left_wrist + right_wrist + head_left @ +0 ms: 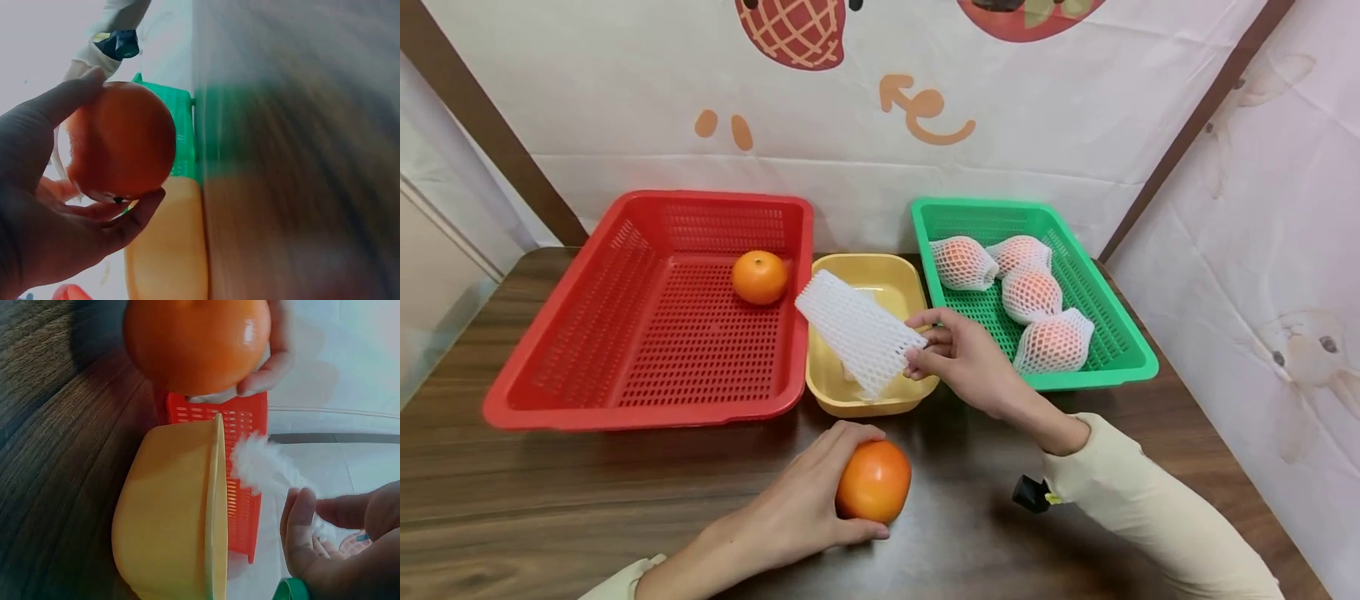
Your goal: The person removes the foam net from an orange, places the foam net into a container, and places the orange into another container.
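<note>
My left hand (797, 492) grips a smooth, shiny orange (874, 482) from its left side, thumb and fingers curled round it, in front of the yellow bin. In the left wrist view the orange (122, 142) shows a small dark stem spot at its lower side. With thumb and fingertips, my right hand (962, 358) pinches one end of a white foam net sleeve (857, 329). That sleeve hangs flat and slanted over the yellow bin (868, 408), its far end near the red basket's rim. In the right wrist view the foam net (265, 465) is blurred.
At left stands a red basket (647, 417) with another orange (760, 277) inside. A green basket (1127, 371) at right holds several fruits in white foam nets (1054, 340). White foam lies in the yellow bin. A printed cloth (850, 183) hangs behind the wooden table (625, 500).
</note>
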A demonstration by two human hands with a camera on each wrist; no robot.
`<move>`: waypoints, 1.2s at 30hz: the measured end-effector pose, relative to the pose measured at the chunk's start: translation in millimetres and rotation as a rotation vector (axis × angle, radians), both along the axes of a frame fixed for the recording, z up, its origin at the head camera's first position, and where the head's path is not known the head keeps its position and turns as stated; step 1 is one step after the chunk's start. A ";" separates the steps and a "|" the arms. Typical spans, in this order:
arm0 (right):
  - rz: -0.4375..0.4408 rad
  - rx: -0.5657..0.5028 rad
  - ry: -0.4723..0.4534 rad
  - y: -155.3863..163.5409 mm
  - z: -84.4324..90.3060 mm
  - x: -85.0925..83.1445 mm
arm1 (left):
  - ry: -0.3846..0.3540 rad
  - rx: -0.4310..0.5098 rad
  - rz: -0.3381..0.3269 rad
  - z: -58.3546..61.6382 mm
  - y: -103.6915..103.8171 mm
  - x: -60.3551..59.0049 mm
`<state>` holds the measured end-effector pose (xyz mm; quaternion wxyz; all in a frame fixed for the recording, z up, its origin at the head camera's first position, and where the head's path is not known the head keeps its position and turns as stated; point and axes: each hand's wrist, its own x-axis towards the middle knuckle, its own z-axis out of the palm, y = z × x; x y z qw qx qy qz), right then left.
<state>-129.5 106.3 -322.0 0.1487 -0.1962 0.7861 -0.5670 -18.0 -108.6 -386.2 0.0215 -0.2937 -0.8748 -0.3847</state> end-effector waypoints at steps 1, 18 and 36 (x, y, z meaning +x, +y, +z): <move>-0.013 -0.003 -0.009 -2.1 -0.1 -0.5 | -0.003 -0.001 0.006 0.7 -1.2 0.4; -0.174 -0.149 -0.221 -21.0 7.4 -7.8 | 0.061 0.089 0.027 20.9 -15.2 0.0; -0.086 0.081 -0.298 -34.5 8.0 -13.6 | 0.047 0.085 0.157 66.5 -41.7 6.2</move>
